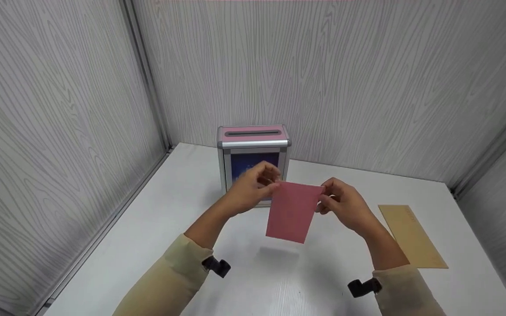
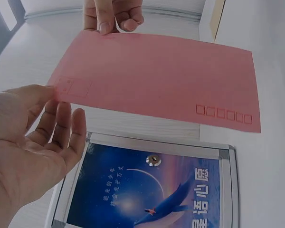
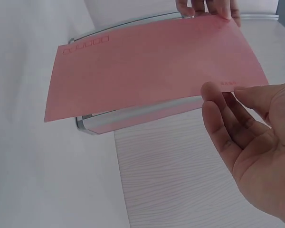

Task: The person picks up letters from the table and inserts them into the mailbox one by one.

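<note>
The left hand [image 1: 248, 188] pinched one upper corner of the pink envelope [image 1: 291, 211] between thumb and fingertips, and the right hand [image 1: 345, 204] pinched the opposite upper corner the same way, so the envelope hung in the air between them with its long side pointing down toward the table [image 1: 156, 228]. In the left wrist view the left hand's other fingers [image 2: 66, 128] lay loosely spread, only the thumb side meeting the paper edge [image 2: 61, 88]; in the right wrist view the thumb and forefinger [image 3: 218, 102] of the right hand [image 3: 256, 142] closed on the envelope's corner. The envelope [image 3: 147, 71] was a flat, matte rectangle of thin paper, printed with a row of small red squares [image 2: 223, 114] along one end and a stamp frame at the other.

Just behind the envelope stood the box [image 1: 253, 158], square-sided, with brushed metal edges, a pink top cut by a narrow dark slot [image 1: 253, 132], and a blue printed picture on its front panel [image 2: 147, 190]. What lay inside the box could not be seen. Below the envelope the smooth white table lay bare, the envelope's lower edge well above it. Right of the envelope, apart from the right hand, a tan envelope [image 1: 411, 235] lay flat on the table. Grey wood-grain walls [image 1: 59, 131] closed in behind the box and on both sides.
</note>
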Tool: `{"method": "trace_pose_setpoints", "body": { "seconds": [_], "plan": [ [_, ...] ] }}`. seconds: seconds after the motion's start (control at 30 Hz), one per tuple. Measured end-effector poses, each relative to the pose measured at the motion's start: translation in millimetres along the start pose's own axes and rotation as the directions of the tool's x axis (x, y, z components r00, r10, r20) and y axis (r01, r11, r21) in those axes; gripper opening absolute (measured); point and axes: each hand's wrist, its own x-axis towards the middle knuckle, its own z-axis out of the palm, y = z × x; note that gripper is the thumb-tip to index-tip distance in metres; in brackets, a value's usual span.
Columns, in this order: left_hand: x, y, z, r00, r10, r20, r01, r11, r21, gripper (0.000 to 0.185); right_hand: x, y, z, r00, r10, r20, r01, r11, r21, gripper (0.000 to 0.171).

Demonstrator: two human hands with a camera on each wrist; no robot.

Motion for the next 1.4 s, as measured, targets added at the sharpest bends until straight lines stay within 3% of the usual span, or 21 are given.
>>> {"method": "trace_pose_setpoints", "body": {
  "seconds": [0.3,0.5,0.77,1.1,1.4],
  "plan": [
    [-13.3,-8.6,-15.9,0.994,-0.064,0.085,0.070,0.995,-0.065,0.016,9,-11,12,0.997,-0.066,-0.028,0.066,0.998,-0.021,0.015],
    [-16.7,-3.1,-29.3,0.996,-0.060,0.061,0.070,0.981,-0.179,0.018,17,-27,10,0.994,-0.110,-0.015,0.109,0.992,-0.062,0.016],
    [-17.3,15.3,-47.5,0.999,-0.048,-0.012,0.044,0.972,-0.230,0.020,26,-60,6,0.988,-0.145,-0.049,0.139,0.984,-0.112,0.017],
    [-20.3,52.9,-60.2,0.990,0.085,-0.113,-0.093,0.993,-0.070,0.027,33,-108,-4,0.966,-0.239,-0.099,0.225,0.965,-0.135,0.017],
    [-16.8,81.6,-75.8,0.954,0.224,-0.201,-0.211,0.974,0.086,0.029,34,-143,-16,0.924,-0.352,-0.148,0.323,0.927,-0.189,0.016]
  ]
}}
